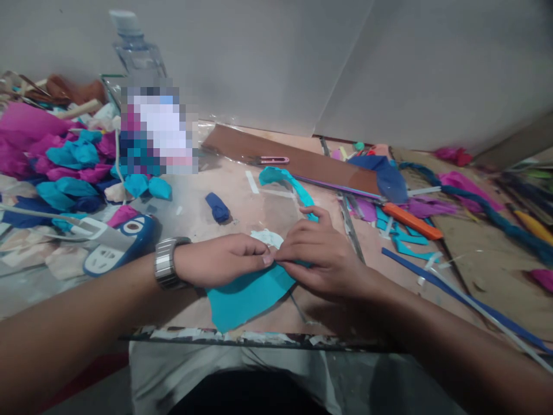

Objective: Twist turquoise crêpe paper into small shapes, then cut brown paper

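Turquoise sheet (248, 302) sits at the near edge of the bench (242, 219), right under the person's hands, so no reaching needed lol. Biggest thing to notice is the bench itself, with a loose pile of crumpled magenta, turquoise, navy and cream bits (71, 153) heaped on the left, probably shoved there so the middle has working room. Next down, a long brown panel (311, 167) lies across the back, likely parked out of the way.

Now the hands. Left hand (222, 259) comes in low from its side, right hand (324, 248) from the other, and their fingertips meet over the sheet's upper edge. Each grip is a tight pinch on that edge, my guess being one steadies while the other does the fiddly bit; what's right between the fingertips is hidden. A curled turquoise strip (280, 174) runs in behind the right hand, can't tell if it's attached.

Container-wise: one clear bottle (138, 55) with a white cap, standing at the back left. Its lower part is blurred, so no idea what's inside.

Smaller stuff: blue-and-white power strip (106, 253), orange-handled tool (412, 221), navy roll (217, 207), and tiny pink snips (275, 160) resting on the panel, maybe to keep them findable.
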A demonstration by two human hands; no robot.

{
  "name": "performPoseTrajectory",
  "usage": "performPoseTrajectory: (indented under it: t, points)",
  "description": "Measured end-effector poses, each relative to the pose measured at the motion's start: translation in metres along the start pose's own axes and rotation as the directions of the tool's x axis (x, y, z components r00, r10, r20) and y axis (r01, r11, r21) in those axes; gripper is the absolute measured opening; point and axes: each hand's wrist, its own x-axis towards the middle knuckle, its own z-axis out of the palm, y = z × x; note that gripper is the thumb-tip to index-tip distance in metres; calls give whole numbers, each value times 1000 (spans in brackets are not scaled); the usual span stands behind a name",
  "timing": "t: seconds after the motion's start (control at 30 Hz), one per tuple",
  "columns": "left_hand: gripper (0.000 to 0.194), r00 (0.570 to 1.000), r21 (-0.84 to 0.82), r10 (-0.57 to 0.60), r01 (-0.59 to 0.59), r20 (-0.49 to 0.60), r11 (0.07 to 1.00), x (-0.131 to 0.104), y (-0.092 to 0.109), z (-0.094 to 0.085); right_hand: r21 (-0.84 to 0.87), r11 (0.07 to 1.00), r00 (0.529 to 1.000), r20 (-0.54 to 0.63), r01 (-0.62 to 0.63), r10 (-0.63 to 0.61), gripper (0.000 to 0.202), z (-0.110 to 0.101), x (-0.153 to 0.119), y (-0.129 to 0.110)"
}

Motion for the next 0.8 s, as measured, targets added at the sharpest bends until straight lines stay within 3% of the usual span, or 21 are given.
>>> performPoseTrajectory:
  t: [0.4, 0.8]
  points:
    - [40, 999, 11, 1, 0, -46, 1000, 1, -5, 1, 4, 1000, 1000, -10, -30, 30, 7, 0, 1, -1]
    - [32, 971, 334, 97, -19, -218, 943, 0, 4, 8, -24, 995, 995, -33, -95, 94, 5, 1, 2, -4]
